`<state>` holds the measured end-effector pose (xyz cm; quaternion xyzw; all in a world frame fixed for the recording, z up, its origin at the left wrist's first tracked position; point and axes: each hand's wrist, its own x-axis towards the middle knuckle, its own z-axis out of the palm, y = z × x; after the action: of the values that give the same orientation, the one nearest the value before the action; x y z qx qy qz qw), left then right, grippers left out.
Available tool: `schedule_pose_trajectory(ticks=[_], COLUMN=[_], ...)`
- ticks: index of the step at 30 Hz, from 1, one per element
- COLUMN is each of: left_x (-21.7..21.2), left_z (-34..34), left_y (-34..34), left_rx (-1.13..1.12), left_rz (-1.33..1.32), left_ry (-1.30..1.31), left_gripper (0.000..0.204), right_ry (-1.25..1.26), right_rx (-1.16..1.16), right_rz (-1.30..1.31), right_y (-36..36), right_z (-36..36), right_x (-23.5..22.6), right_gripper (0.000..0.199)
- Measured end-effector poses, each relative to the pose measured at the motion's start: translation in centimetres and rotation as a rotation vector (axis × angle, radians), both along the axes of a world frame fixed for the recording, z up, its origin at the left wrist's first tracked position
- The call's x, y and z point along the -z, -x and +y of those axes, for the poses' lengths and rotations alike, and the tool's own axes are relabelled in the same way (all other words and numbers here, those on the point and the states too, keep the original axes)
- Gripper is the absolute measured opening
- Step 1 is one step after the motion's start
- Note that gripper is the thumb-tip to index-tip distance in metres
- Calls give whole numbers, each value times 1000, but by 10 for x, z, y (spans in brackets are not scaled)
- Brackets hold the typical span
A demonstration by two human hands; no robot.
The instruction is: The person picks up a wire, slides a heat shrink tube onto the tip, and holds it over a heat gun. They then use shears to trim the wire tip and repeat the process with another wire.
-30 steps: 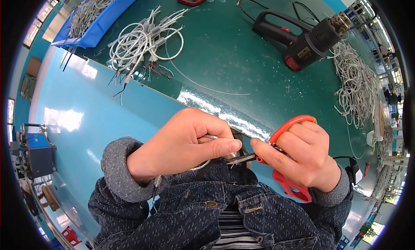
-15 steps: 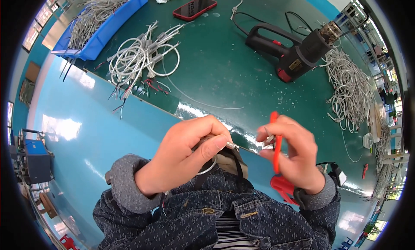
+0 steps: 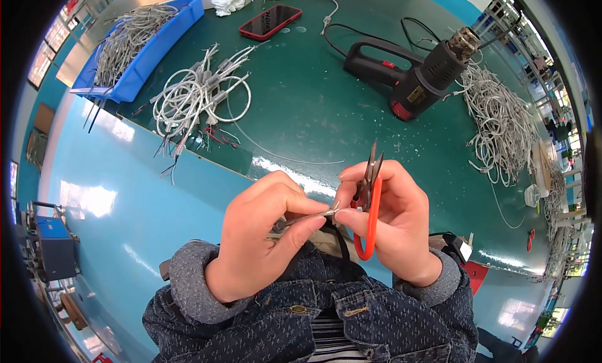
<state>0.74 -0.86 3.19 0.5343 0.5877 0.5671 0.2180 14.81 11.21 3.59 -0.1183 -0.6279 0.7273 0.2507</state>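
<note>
My left hand (image 3: 260,228) is closed, pinching a thin grey cable (image 3: 327,212) near its frayed, silvery end. Close beside it, in front of my body, my right hand (image 3: 401,222) has thumb and fingertips at that same cable end. The right hand also carries a pair of small scissors (image 3: 372,220) with red-orange handles, hooked over its fingers. Their dark blades point up and away from me, slightly apart, and do not touch the cable. Most of the cable is hidden behind my left fingers.
On the green table (image 3: 295,112) lie a bundle of white cables (image 3: 200,93), a red-cased phone (image 3: 271,22) and a black heat gun (image 3: 417,81). A blue bin (image 3: 147,56) of cables stands far left. A large cable pile (image 3: 498,121) lies right, near small red-handled cutters (image 3: 530,239).
My right hand has moved left to meet the cable end by my left hand. The scissors have turned so their blades point upward. The whole view has shifted slightly.
</note>
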Motion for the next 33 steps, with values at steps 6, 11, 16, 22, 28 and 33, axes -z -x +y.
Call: schedule_pose_trajectory(ticks=[6, 11, 16, 22, 28, 33], left_x=[-1, -6, -2, 9, 1, 1], left_z=[-1, -2, -3, -1, -2, -4], left_y=[-2, -1, 3, 3, 3, 1], left_rx=[-48, 1, 100, 75, 106, 109], left_rz=[73, 39, -118, -145, -255, -380], left_ry=[-17, 67, 169, 58, 169, 202], left_gripper=[10, 11, 10, 10, 10, 10], right_ry=[-81, -99, -64, -18, -71, -94], right_rx=[79, 62, 14, 88, 68, 62], right_rz=[-30, -16, -2, -38, -3, 14], right_y=[5, 4, 3, 6, 4, 3], right_z=[-1, 0, 3, 0, 4, 3], right_x=[-5, -4, 2, -4, -3, -2], right_gripper=[36, 35, 35, 38, 38, 38])
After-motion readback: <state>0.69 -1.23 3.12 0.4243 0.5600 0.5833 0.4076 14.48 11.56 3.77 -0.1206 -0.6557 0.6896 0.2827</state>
